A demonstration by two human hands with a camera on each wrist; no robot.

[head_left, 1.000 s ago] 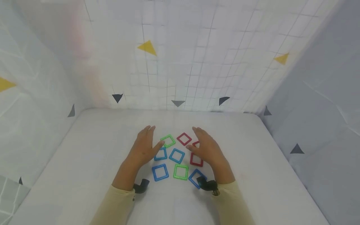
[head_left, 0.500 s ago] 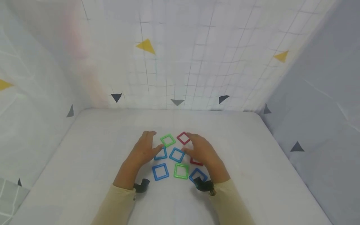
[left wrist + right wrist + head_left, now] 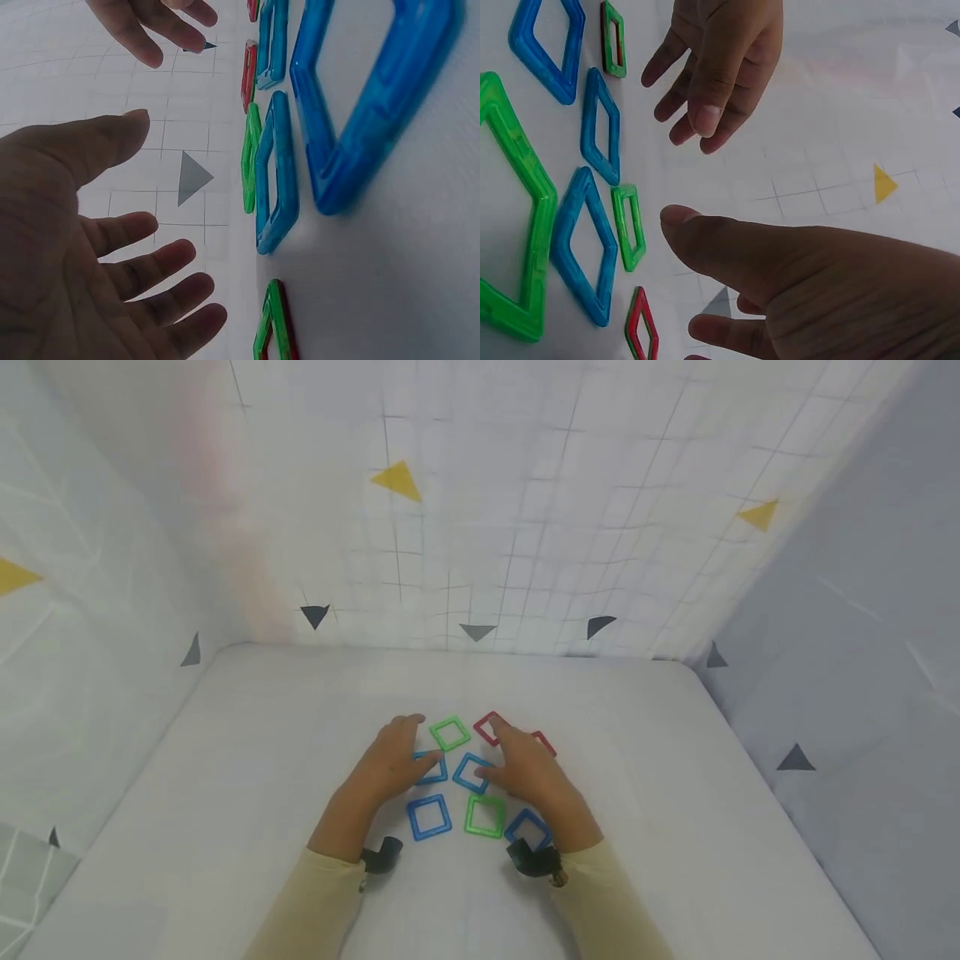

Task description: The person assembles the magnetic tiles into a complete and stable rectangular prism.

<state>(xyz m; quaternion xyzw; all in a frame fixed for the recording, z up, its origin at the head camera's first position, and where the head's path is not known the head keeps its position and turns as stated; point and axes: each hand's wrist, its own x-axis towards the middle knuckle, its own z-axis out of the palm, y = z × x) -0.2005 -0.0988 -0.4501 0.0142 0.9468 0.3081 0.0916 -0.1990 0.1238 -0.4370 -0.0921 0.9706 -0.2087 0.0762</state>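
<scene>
Both bare hands hover over hollow square plastic tiles on a white table. My left hand (image 3: 386,768), fingers spread and relaxed in the left wrist view, holds nothing; its thumb is above a blue tile (image 3: 444,768). Palm down, my right hand (image 3: 528,768) is also empty, its fingertips over a red tile (image 3: 483,718) and its thumb over another blue tile (image 3: 459,771). Part of a second red tile (image 3: 547,746) shows beyond the right hand. Between the hands lies a green tile (image 3: 439,724). A green-and-red tile (image 3: 283,322) near the left hand is hidden in the head view.
Nearer the sleeves lie a blue tile (image 3: 430,836), a green tile (image 3: 483,833) and a blue tile (image 3: 513,828) partly behind the right wrist strap (image 3: 536,860). White sheeting walls with a printed grid (image 3: 480,527) enclose the table (image 3: 675,827) at back and sides.
My right hand has moved left and toward me, uncovering part of the right red tile and covering the red tile below it. My left hand has shifted slightly, its fingers bending inward. The visible tiles stay put.
</scene>
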